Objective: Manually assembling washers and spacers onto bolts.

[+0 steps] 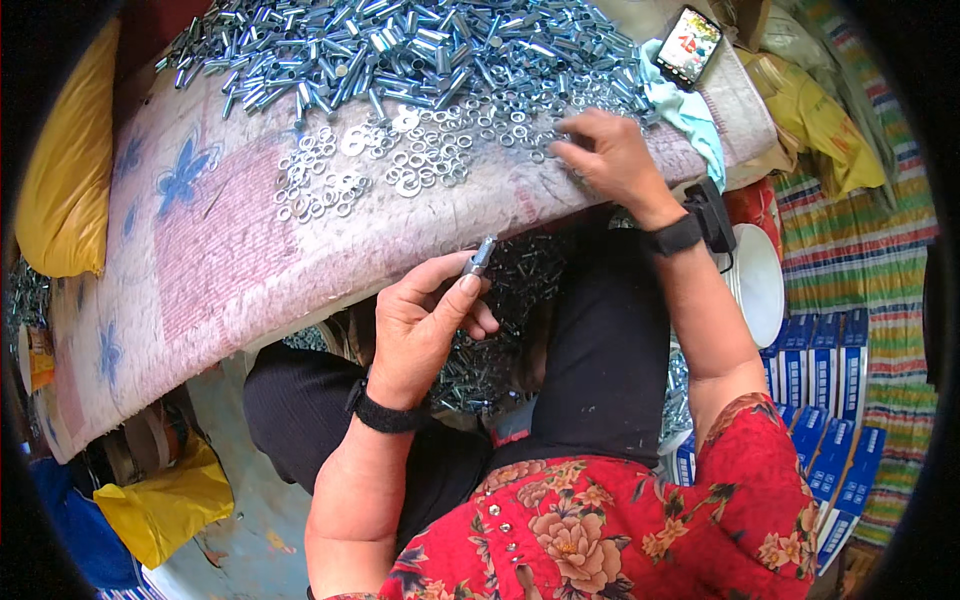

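Note:
My left hand point(425, 315) pinches a small metal sleeve anchor point(482, 257) upright between thumb and index finger, just off the near edge of the cloth-covered table point(230, 270). Over the table's right part, my right hand point(612, 160) hovers by the loose metal rings, its thumb and bent fingers slightly apart and a little blurred. No object shows between those fingertips. Flat washers and nut-like rings point(430, 150) lie scattered in front of a large heap of shiny metal sleeves point(420, 50).
A phone point(688, 47) rests on a pale green cloth point(685, 115) at the table's right corner. Below the table edge lies a dark heap of metal parts point(520, 280). To my right are a white bucket point(757, 285) and blue-and-white boxes point(825, 365). A yellow bag point(65, 160) hangs far left.

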`<state>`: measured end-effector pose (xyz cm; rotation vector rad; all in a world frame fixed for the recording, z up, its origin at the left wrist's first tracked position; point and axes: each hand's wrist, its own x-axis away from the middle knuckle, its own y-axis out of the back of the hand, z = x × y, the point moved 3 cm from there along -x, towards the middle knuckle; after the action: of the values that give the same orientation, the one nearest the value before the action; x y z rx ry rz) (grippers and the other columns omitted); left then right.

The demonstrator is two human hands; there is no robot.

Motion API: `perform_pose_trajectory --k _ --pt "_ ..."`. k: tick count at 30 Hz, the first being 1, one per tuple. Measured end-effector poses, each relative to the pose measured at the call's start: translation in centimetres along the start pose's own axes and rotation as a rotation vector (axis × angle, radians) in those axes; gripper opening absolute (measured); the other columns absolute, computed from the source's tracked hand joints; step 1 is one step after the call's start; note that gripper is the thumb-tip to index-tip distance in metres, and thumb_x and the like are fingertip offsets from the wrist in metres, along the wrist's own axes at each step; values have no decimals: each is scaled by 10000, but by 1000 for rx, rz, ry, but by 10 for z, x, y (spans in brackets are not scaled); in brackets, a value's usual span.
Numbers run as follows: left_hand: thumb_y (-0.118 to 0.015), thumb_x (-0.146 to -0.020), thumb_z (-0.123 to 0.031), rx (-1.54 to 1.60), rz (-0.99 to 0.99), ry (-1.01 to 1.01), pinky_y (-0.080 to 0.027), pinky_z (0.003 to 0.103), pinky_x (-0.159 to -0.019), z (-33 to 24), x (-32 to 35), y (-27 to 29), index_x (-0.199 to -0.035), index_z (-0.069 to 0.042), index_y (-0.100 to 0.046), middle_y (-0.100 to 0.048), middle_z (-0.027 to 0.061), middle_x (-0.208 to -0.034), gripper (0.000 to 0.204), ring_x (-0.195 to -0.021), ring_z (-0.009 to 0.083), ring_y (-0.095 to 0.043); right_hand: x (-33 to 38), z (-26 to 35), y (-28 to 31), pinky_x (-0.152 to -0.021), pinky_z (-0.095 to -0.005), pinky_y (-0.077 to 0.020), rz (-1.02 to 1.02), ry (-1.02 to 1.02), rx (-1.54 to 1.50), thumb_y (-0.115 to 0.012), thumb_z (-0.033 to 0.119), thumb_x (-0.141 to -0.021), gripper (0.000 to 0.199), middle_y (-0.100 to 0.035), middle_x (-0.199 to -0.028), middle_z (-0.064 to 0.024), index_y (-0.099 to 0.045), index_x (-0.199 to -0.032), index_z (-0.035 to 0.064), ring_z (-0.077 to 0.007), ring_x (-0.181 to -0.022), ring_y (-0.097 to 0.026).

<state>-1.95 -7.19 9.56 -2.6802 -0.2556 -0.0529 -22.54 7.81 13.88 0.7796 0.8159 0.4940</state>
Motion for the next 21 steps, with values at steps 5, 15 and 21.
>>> perform_pose_trajectory --k 5,15,21 --pt "-540 -858 -123 21 -20 6 -469 216 -522 2 -2 0 -1063 10 -557 -609 85 -853 245 -616 134 -589 -10 11 -15 -575 -306 -439 97 63 116 -617 98 -719 91 -587 -718 -119 -601 -766 21 -250 -654 -572" --pt "-542 -856 -128 61 -35 13 -456 206 -509 0 -3 4 -1058 8 -562 -614 84 -836 244 -603 131 -587 23 11 20 -543 -303 -431 0 24 105 -622 72 -720 75 -571 -676 -105 -610 -753 7 -231 -615 -562" --pt "-543 -853 -126 54 -36 13 -437 193 -486 3 -2 3 -1039 3 -574 -623 86 -835 228 -582 114 -575 30 16 9 -550 -335 -423 89 58 154 -618 88 -735 83 -545 -687 -128 -593 -752 11 -275 -629 -550"
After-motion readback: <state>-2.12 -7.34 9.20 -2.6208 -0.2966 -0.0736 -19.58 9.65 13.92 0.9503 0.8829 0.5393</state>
